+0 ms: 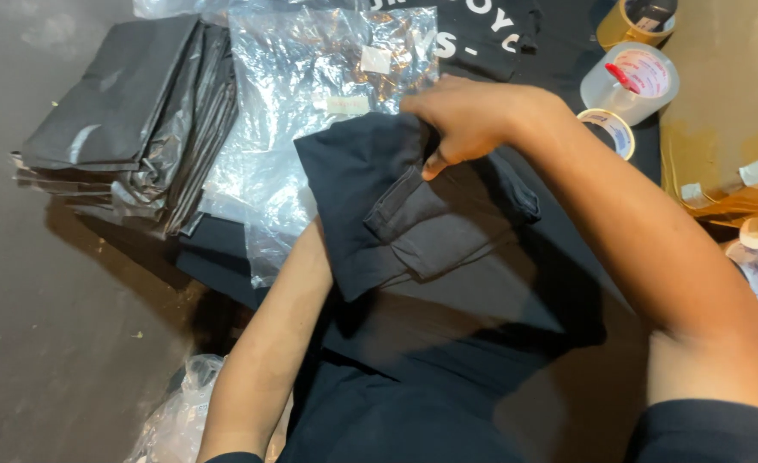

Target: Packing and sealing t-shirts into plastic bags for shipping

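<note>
Left hand is lying hidden — the left forearm is running up from the lower left of the frame and disappearing under the folded dark garment (413, 206), so I cannot tell whether that hand is open or closed, or what it is touching. The garment's lower edge is merging with more dark cloth beneath; the boundary is hard to make out.

Right hand (464, 116) is reaching in from the right, fingers curled down onto the garment's upper edge with the thumb pressing into a fold — closed on the cloth, pinching it.

The garment is sitting at centre frame, its long axis running from upper left to lower right, folded sleeve layers stacking toward the middle.

Surface is looking like a grey floor at the left, with a dark printed fabric spreading under everything. A clear plastic bag (310, 103) is lying just above and left of the garment, partly under it. A stack of black plastic bags (130, 120) is resting at upper left. Tape rolls (632, 81) are clustering at upper right, beside brown cardboard (730, 103) cut off by the frame edge.
</note>
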